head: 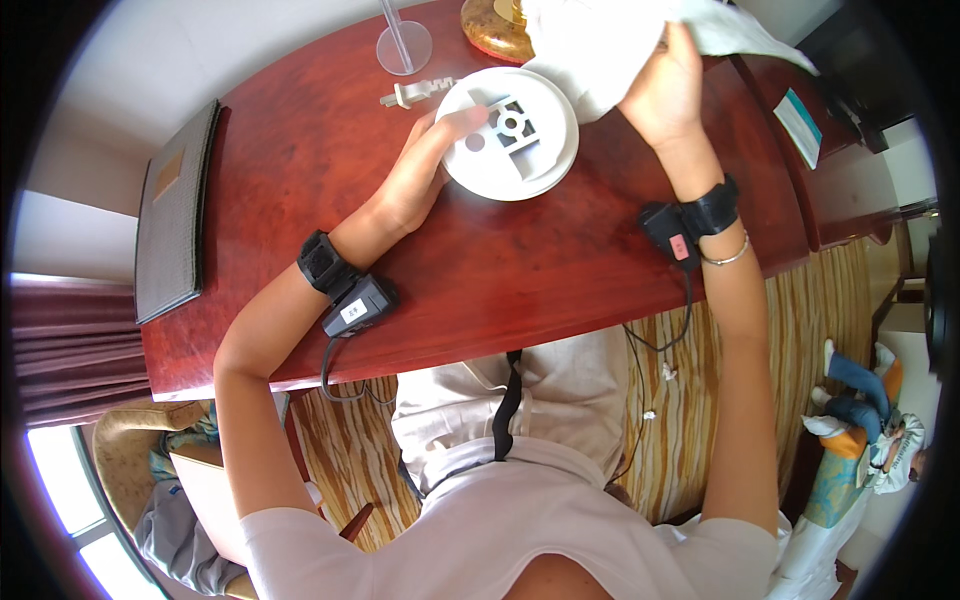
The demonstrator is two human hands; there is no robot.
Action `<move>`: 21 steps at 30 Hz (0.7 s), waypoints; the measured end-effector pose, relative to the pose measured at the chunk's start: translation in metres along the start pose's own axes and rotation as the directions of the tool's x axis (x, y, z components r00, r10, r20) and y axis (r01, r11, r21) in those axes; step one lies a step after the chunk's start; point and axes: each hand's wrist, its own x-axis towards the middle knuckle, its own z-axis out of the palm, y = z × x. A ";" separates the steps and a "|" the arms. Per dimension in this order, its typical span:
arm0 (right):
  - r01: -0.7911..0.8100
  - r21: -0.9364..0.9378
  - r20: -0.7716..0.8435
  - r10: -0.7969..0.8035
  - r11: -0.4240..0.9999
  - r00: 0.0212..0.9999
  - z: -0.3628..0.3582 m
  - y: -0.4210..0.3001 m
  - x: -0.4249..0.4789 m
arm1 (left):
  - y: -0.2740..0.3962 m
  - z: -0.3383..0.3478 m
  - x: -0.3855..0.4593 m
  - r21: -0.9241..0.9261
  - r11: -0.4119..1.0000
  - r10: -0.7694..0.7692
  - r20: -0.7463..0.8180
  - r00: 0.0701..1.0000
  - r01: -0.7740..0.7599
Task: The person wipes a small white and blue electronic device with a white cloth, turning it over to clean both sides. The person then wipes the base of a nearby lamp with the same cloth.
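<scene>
A round white plastic appliance base is held up over the desk, its recessed underside facing me. My left hand grips its left edge, thumb across the underside and fingers behind. A white two-pin plug on a short ribbed cord sleeve shows just left of the base. Up and to the right, my right hand is closed around a bunched white cloth. The cloth hangs against the base's upper right rim, and one end trails off to the right. Most of my right fingers are hidden behind it.
On the glossy red-brown wooden desk stand a clear plastic stand and a marbled lamp base. A dark textured folder lies left, a teal-and-white card right. Cables hang from wrist devices. Another person sits far right.
</scene>
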 end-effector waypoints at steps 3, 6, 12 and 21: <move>-0.032 -0.181 0.356 0.095 0.983 0.930 -0.026 -0.002 -0.008 | 0.002 0.004 0.003 -0.067 0.998 0.006 0.035 0.999 -0.004; 0.267 -0.678 0.545 0.224 0.685 0.808 -0.010 0.024 -0.011 | 0.003 0.004 0.001 -0.118 0.993 0.022 0.038 0.999 -0.017; 0.153 -0.734 0.509 0.388 0.661 0.768 0.016 0.025 -0.023 | -0.004 -0.005 -0.001 -0.018 0.984 0.177 0.084 0.981 -0.176; 0.195 -0.686 0.449 0.197 0.701 0.872 0.003 0.031 -0.020 | -0.008 -0.002 -0.002 0.018 0.979 0.202 -0.038 0.979 -0.201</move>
